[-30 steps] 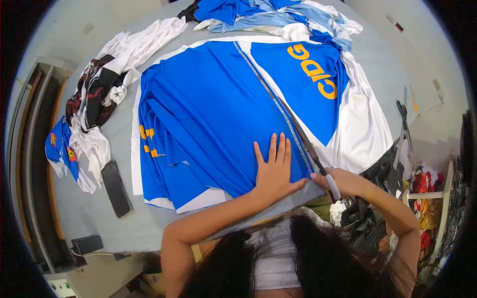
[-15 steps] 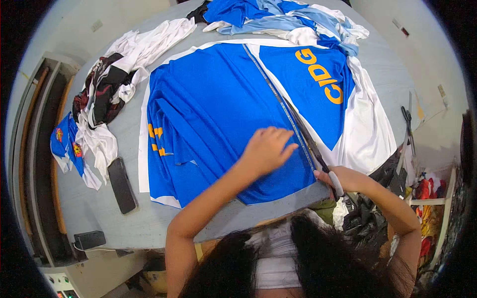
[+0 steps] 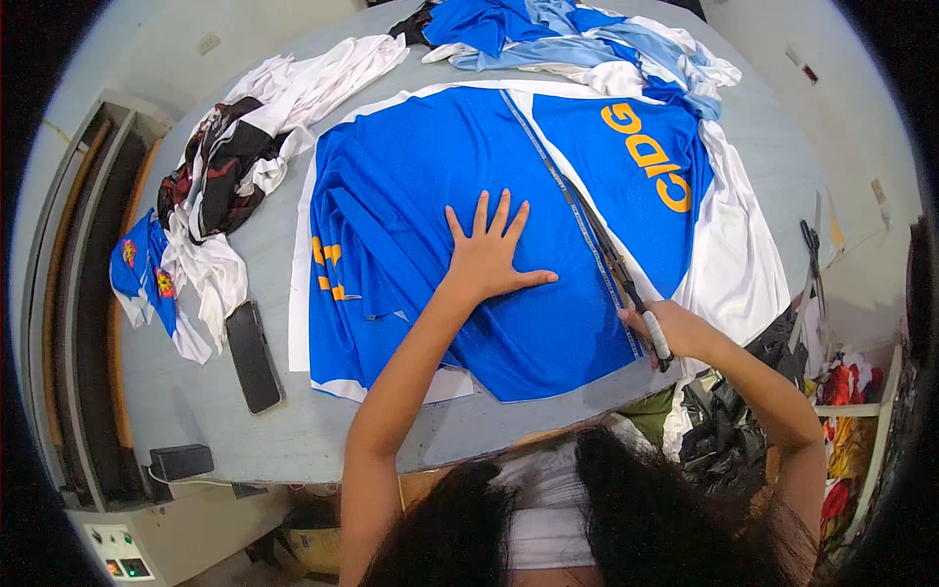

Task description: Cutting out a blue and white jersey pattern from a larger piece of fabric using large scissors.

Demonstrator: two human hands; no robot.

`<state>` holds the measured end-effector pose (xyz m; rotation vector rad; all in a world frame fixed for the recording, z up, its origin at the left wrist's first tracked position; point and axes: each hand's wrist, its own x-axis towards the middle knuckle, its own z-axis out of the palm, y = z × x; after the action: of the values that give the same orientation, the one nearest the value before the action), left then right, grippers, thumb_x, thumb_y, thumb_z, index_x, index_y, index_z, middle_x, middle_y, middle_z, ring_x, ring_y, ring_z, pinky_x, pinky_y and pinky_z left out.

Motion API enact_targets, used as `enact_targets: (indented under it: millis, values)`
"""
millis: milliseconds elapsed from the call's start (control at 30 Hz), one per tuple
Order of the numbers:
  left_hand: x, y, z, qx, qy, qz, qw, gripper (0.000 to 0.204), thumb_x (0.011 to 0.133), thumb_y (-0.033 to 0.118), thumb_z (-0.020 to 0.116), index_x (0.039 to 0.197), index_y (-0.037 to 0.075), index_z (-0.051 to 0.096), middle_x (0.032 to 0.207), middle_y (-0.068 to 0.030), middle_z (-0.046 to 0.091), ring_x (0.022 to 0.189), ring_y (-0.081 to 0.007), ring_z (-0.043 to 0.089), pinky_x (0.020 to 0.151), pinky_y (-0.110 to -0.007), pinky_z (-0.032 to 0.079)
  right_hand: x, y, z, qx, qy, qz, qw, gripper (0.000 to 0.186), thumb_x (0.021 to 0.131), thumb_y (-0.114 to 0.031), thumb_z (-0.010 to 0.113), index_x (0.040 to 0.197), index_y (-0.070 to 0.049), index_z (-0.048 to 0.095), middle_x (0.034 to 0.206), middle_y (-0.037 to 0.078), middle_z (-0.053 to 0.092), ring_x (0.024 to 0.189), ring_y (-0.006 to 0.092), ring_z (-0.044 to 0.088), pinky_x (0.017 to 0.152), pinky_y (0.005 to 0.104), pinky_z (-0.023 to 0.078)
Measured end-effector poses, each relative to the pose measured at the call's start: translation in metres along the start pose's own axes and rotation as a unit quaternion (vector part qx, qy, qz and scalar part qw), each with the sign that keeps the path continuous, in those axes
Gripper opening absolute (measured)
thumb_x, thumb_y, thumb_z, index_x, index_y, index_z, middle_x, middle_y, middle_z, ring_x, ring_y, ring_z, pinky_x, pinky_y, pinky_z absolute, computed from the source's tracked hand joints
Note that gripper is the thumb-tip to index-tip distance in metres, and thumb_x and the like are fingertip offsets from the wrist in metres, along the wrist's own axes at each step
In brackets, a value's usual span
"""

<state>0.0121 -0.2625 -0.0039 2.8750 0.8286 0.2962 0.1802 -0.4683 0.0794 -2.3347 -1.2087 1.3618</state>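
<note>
Hands, two in number, work over one large spread of blue fabric [image 3: 411, 166] on the grey table [image 3: 293, 440]. Also countable are one phone [image 3: 253, 357], one black box [image 3: 181, 462], one pale measuring tape [image 3: 562, 186], two cloth heaps, and two long-bladed tools: the scissors [image 3: 608, 256] in use and, at the right side of the table, what looks like a second pair [image 3: 810, 235]. The blue fabric lies mid-table, bright and slightly sheen-like, white along its borders, rumpled into long folds on the left with orange marks near that edge; the tape runs down it, and across a narrow white strip a blue panel [image 3: 606, 196] carries orange lettering. The left hand [image 3: 484, 262] presses flat on the blue, fingers fanned apart, gripping nothing. The right hand [image 3: 675, 328] is closed around the wrapped, light-coloured handle of the scissors, near the lower end of the tape. Whether the blades are parted is hard to tell, and some of the right fingers are hidden behind the handle. Dark hair [image 3: 440, 533] covers part of the lower edge; the far heap [image 3: 567, 39] is cut off above, and individual pieces in the left heap [image 3: 220, 176] cannot be separated.
</note>
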Motion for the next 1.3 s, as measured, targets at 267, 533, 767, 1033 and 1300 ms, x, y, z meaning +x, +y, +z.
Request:
enact_targets:
  millis: [267,533,767,1033,1300]
  values:
    - [-0.003,0.004,-0.003,-0.012,-0.037,-0.012,0.999,0.114,0.056,0.083,0.044,0.139,0.009,0.02,0.146,-0.0144,0.01,0.134,-0.0357,0.002,0.093,-0.069,-0.007,0.019,-0.02,-0.018,0.029,-0.104,0.033,0.994,0.065,0.082,-0.064,0.04,0.07,-0.001,0.053,0.057,0.01,0.056,0.049,0.0169,0.057,0.045,0.0283,0.044]
    - [-0.004,0.004,-0.014,0.002,-0.06,-0.033,0.998,0.11,0.06,0.08,0.047,0.139,0.009,0.018,0.146,-0.0133,0.008,0.134,-0.036,0.003,0.095,-0.068,-0.003,0.025,-0.028,-0.021,-0.019,-0.088,0.042,0.995,0.075,0.084,-0.065,0.03,0.051,-0.003,0.055,0.049,0.007,0.054,0.046,0.0162,0.054,0.05,0.0275,0.043]
    - [0.089,-0.047,-0.039,-0.119,0.044,0.014,0.992,0.044,0.088,0.046,0.038,0.117,0.016,0.053,0.126,-0.007,0.048,0.124,-0.0274,0.034,0.095,-0.064,0.023,0.017,-0.009,-0.025,-0.04,-0.106,-0.025,0.993,0.073,0.084,-0.065,0.029,0.053,-0.004,0.055,0.051,0.007,0.056,0.049,0.0166,0.056,0.051,0.0284,0.044]
    - [0.133,-0.127,0.005,-0.009,0.116,-0.21,0.971,0.05,0.088,0.049,0.033,0.129,0.021,0.043,0.14,-0.0094,0.03,0.13,-0.031,0.025,0.1,-0.063,0.01,0.001,0.003,-0.016,-0.043,-0.121,0.017,0.992,0.069,0.084,-0.063,0.035,0.058,-0.002,0.055,0.053,0.008,0.056,0.052,0.0164,0.059,0.052,0.027,0.047]
    - [0.119,-0.13,-0.014,-0.033,0.118,-0.146,0.982,0.058,0.085,0.052,0.038,0.126,0.012,0.045,0.138,-0.0143,0.032,0.129,-0.0348,0.023,0.1,-0.062,0.01,0.007,-0.002,-0.022,-0.044,-0.155,0.005,0.987,0.073,0.081,-0.069,0.033,0.062,-0.002,0.053,0.059,0.009,0.058,0.054,0.0173,0.059,0.053,0.0292,0.046]
